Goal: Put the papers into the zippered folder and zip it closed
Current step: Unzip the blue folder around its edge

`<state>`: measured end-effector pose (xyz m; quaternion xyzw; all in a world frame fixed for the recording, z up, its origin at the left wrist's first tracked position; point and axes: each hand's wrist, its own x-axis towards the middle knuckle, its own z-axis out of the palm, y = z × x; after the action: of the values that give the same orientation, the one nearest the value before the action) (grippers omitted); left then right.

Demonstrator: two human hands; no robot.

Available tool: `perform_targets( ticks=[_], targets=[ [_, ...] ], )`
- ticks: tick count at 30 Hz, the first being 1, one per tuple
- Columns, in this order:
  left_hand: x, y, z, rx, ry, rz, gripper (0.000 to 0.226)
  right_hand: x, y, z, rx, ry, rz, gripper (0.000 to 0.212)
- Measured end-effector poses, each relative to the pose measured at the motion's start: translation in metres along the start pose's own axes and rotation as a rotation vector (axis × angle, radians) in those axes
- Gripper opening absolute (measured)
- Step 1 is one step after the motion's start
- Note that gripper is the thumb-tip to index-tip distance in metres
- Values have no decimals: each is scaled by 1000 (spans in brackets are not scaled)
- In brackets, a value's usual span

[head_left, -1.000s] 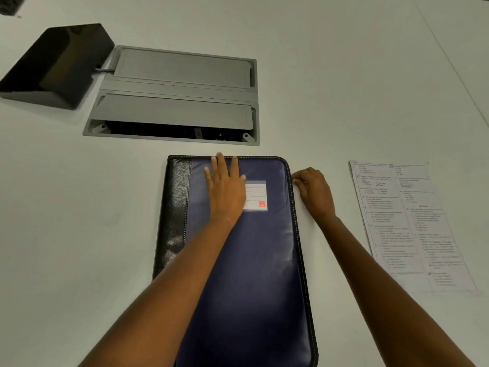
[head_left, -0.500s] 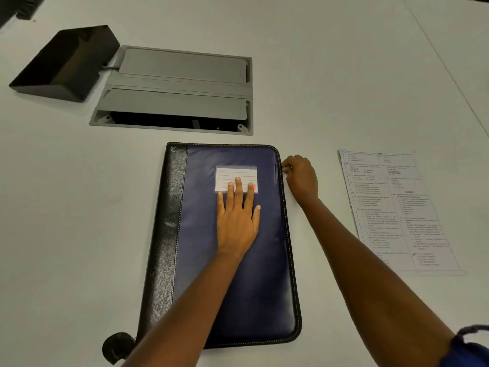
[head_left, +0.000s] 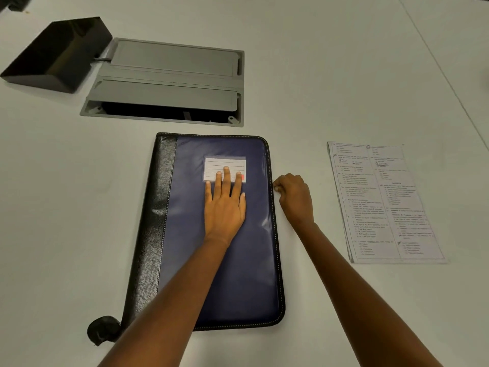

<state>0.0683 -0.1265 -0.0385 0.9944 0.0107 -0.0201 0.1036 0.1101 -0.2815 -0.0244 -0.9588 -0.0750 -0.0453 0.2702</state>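
The zippered folder (head_left: 238, 274), dark blue with a black spine strip, lies closed on the white table in front of me. My left hand (head_left: 225, 205) presses flat on its cover, fingers spread, fingertips on the white label card (head_left: 225, 162). My right hand (head_left: 293, 200) is pinched shut against the folder's right edge, about a third of the way down, where the zipper runs. The pull itself is hidden under the fingers. The printed papers (head_left: 383, 202) lie flat on the table to the right of the folder, apart from both hands.
A grey cable hatch (head_left: 169, 80) is set into the table behind the folder, its near flap open on a dark gap. A black box (head_left: 55, 54) sits at the back left. A small black round object (head_left: 102, 329) lies by the folder's near left corner.
My right hand has slid from the folder's top right corner down along its right edge toward me. The left hand has shifted down the cover, from its top to just below the label.
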Motion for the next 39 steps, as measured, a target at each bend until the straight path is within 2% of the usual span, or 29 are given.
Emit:
perform_targets(
  ticks=[8,22,32,39],
  targets=[
    [1,-1,1,4,7,-2,52,-39,-1,3,65,54,54,17],
    [-9,1,-2,-10,-8,21,52,-74,-10,2,136,56,217,16],
    [-58,13,2,-38,-91,96,58,-74,-18,-3,19,20,207,18],
    [-94,20,5,-97,-66,114,59,-71,-24,-6,-94,-2,174,17]
  ],
)
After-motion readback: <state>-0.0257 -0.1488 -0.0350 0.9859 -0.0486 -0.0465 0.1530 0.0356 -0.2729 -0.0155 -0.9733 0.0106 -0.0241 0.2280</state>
